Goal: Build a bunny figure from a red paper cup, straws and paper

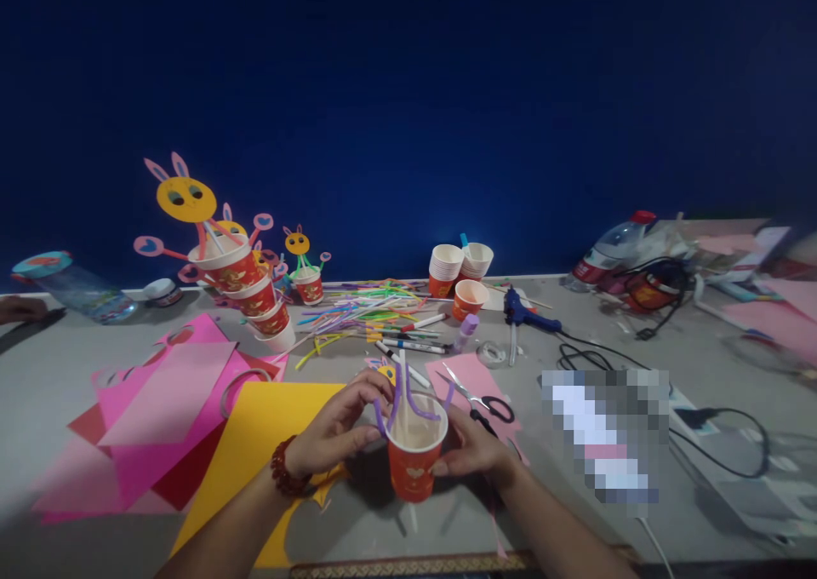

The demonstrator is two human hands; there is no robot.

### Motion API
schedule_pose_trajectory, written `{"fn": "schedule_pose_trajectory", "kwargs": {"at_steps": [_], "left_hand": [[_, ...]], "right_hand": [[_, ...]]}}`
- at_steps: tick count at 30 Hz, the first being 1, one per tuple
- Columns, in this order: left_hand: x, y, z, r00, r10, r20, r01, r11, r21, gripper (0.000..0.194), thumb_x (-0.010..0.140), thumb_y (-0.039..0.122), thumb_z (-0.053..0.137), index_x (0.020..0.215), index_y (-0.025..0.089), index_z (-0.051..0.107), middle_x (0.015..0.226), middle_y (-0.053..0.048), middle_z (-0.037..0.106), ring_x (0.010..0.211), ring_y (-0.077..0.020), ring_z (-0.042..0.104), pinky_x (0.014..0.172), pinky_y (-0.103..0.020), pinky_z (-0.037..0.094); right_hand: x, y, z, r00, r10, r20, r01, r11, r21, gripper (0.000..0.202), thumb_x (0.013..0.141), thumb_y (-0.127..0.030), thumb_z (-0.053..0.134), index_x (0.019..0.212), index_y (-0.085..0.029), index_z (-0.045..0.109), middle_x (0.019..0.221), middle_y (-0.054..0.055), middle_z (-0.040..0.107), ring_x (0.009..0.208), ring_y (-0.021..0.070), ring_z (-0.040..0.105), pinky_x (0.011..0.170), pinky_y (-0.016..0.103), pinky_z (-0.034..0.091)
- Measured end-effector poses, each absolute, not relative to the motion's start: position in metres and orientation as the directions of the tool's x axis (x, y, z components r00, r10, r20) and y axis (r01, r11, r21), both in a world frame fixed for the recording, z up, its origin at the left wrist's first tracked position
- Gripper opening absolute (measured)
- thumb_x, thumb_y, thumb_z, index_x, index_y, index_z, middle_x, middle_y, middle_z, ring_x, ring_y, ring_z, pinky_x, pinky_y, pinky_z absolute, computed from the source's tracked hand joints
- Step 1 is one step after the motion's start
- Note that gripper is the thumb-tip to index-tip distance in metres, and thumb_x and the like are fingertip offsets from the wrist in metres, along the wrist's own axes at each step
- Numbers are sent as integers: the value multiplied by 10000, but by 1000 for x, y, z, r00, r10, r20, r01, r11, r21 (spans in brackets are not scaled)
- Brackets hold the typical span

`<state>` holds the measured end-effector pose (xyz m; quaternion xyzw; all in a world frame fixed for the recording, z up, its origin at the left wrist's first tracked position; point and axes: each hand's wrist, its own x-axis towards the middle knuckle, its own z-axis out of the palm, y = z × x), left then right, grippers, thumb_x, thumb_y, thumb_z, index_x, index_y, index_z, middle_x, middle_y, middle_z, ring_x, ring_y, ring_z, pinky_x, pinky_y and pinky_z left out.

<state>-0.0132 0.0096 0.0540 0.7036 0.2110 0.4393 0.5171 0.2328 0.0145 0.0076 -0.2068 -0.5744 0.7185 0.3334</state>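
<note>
A red paper cup (414, 474) is in front of me at the lower centre, with a white straw (402, 375) standing in it and a white end showing below its base. Bent purple straws (409, 396) rise from the cup, and one sticks out on each side. My left hand (341, 421), with a red bead bracelet on its wrist, has thumb and fingers closed around the left purple straw by the rim. At the cup's right side, my right hand (473, 451) grips the wall, its thumb on the front. Some of its fingers are hidden behind.
Scissors (476, 398) lie on pink paper beyond my right hand. Yellow paper (255, 443) and pink sheets (159, 409) spread leftward. Behind are loose straws (370, 306), markers (414, 346), stacked cups (446, 264), a blue glue gun (527, 315) and paper-cup figures (233, 264). A person's hand (22, 309) shows far left.
</note>
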Motion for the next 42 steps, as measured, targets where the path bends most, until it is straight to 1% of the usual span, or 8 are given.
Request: {"fn": "schedule_pose_trajectory", "kwargs": {"at_steps": [5,13,16,21,27,32,38,42], "left_hand": [[-14,10,52,540,740,400,-153,-380,912,170,919,364,599,1011,222,615,1078,-98,537,1062,-257,515,965,-423,413],[-14,13,55,563,721,404,-109,-420,901,209,925,402,591,966,200,627,1063,-89,525,1051,-248,502,970,-413,401],[-17,14,55,589,714,379,-87,-410,908,222,936,418,567,974,205,616,1077,-89,515,1061,-249,491,978,-412,396],[-20,15,55,629,700,337,-62,-387,920,260,938,449,545,967,197,603,1066,-88,496,1044,-246,483,972,-409,400],[-22,17,54,642,700,313,-62,-359,931,266,940,457,536,946,198,596,1067,-86,484,1057,-246,469,974,-401,392],[-23,18,56,671,680,296,-52,-356,933,247,943,439,535,960,202,604,1082,-87,491,1076,-251,470,1000,-409,376],[-19,18,44,580,767,272,-189,-198,962,220,900,369,631,1065,223,618,1132,-91,516,1127,-254,486,1005,-396,383],[-15,20,34,524,824,214,-276,-73,958,410,857,356,693,1242,252,597,1337,-117,483,1288,-304,440,1066,-426,366]], "right_hand": [[233,11,12,-668,742,54,-208,-117,-971,830,618,-453,886,1354,-211,587,1387,130,591,1323,354,498,1103,481,376],[233,18,1,-702,703,118,-226,-62,-972,882,616,-405,902,1386,-182,537,1407,151,565,1332,338,477,1152,484,285],[232,18,0,-691,714,112,-221,-61,-973,899,617,-437,898,1397,-192,526,1425,149,546,1350,340,454,1158,481,271],[231,17,7,-708,697,111,-210,-58,-976,868,630,-439,886,1389,-196,542,1404,148,565,1321,341,489,1142,487,296],[232,14,10,-663,746,66,-187,-80,-979,860,615,-418,896,1375,-199,559,1392,145,576,1332,345,477,1138,500,304],[232,13,8,-670,737,90,-198,-60,-978,843,624,-384,895,1376,-208,557,1395,134,575,1322,329,488,1137,488,309],[230,15,5,-655,750,89,-203,-61,-977,841,628,-401,891,1372,-206,551,1345,133,609,1286,326,520,1118,483,336],[230,16,6,-638,766,80,-184,-50,-982,830,628,-413,890,1362,-204,562,1343,137,609,1285,333,517,1109,489,348]]}}
